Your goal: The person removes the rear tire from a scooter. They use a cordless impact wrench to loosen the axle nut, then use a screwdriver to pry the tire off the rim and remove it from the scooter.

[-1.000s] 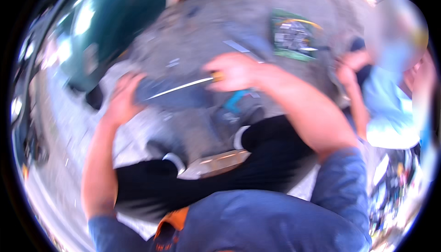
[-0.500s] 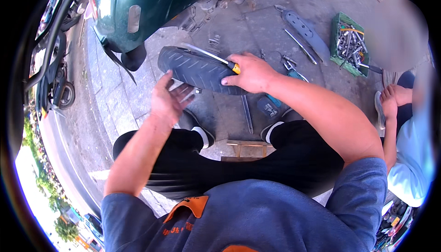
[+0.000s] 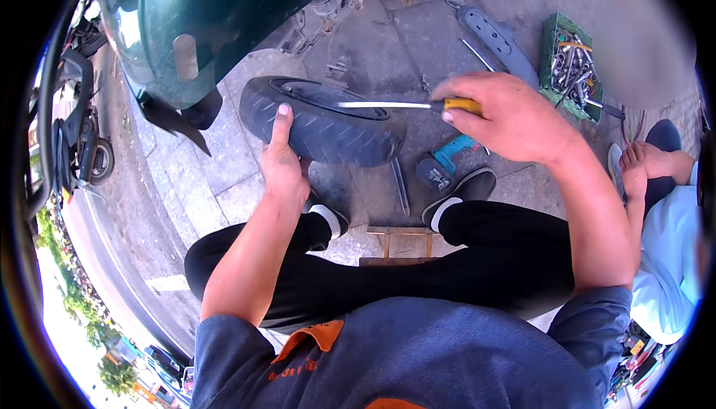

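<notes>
A black tyre (image 3: 328, 137) with slanted tread grooves leans in front of me, its rim opening tipped upward. My left hand (image 3: 283, 170) grips its near side, thumb pressed on the tread and the other fingers mostly hidden behind the hand. In my right hand (image 3: 514, 114) is a screwdriver (image 3: 461, 105) with a yellow handle and a long bright shaft. The shaft points left across the tyre's opening; whether its tip touches the rim I cannot tell.
A teal cordless drill (image 3: 447, 157) and a flat metal bar (image 3: 400, 185) lie by my feet. Farther right are a grey plastic cover (image 3: 496, 40) and a green crate (image 3: 549, 58) of sockets. A green scooter body (image 3: 160, 51) overhangs far left. Another person (image 3: 664, 237) sits at right.
My right hand has drawn back to the right, off the tyre, with the screwdriver. The left hand, loose before, has closed on the tyre, which now shows more of its opening.
</notes>
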The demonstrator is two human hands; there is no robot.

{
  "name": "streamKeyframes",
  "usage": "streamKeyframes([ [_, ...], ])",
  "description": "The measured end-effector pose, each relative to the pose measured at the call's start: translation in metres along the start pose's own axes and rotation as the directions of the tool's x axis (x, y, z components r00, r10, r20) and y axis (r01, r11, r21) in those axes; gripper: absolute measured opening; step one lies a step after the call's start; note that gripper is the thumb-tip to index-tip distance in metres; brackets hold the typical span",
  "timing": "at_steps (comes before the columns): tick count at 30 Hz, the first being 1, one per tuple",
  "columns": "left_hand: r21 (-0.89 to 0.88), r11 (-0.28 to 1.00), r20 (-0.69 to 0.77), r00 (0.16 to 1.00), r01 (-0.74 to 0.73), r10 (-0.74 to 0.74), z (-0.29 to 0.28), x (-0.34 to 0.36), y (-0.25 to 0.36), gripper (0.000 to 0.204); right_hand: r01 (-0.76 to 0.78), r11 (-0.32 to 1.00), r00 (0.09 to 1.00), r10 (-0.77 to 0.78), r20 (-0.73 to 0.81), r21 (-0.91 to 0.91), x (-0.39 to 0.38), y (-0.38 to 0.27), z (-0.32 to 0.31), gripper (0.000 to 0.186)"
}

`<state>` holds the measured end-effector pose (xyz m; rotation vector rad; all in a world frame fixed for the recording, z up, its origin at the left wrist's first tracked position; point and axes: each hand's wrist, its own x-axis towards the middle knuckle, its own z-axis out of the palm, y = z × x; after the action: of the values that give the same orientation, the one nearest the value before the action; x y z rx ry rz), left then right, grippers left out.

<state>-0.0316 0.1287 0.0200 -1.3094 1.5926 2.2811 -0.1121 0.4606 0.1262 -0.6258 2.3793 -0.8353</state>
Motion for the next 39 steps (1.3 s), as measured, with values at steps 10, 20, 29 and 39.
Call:
streamKeyframes([
  [10,-0.096,0.989,0.08,0.989,-0.115,0.123,-0.01,0.015,-0.016,0.072,0.189,0.924,0.98,-0.159,0.116,-0.331,0.018,-0.004,-0.002,0.03],
  [20,-0.082,0.991,0.125,0.985,-0.109,0.118,-0.011,0.016,-0.019,0.073,0.105,0.832,0.986,-0.016,0.165,-0.544,0.013,-0.05,0.011,0.039],
  [29,-0.075,0.997,0.126,0.991,-0.028,0.037,-0.014,0.012,-0.017,0.073,0.518,0.526,0.839,-0.467,0.28,-0.675,0.104,0.006,-0.02,0.012],
  [39,-0.08,0.994,0.111,0.99,-0.076,0.085,-0.009,0.008,-0.012,0.078,-0.003,0.896,0.993,0.055,0.103,-0.444,-0.026,0.029,0.035,0.022],
])
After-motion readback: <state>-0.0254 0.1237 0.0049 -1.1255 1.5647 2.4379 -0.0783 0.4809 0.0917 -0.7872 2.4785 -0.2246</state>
